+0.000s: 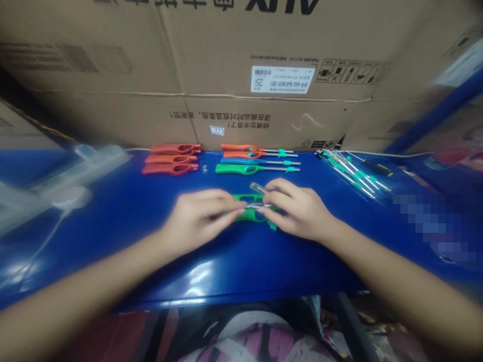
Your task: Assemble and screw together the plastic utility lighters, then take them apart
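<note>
My left hand [204, 211] and my right hand [300, 207] meet over the middle of the table. Between their pinched fingertips runs a thin silvery wire [257, 205], slightly blurred. A short metal tube [258, 188] sticks out from under my right fingers, pointing up and left. Directly below, two green lighter casing halves [247, 216] lie on the blue surface, partly covered by both hands. A small green piece [272, 225] shows beneath my right fingers. How the wire joins the tube is hidden.
Red and orange lighter casings [171, 159] lie behind on the left. Beside them are several lighters with metal tubes [237, 169]. Loose tubes with teal clips [350, 173] rest at right. A cardboard box [151, 75] walls the back; a white device [71, 197] stands left.
</note>
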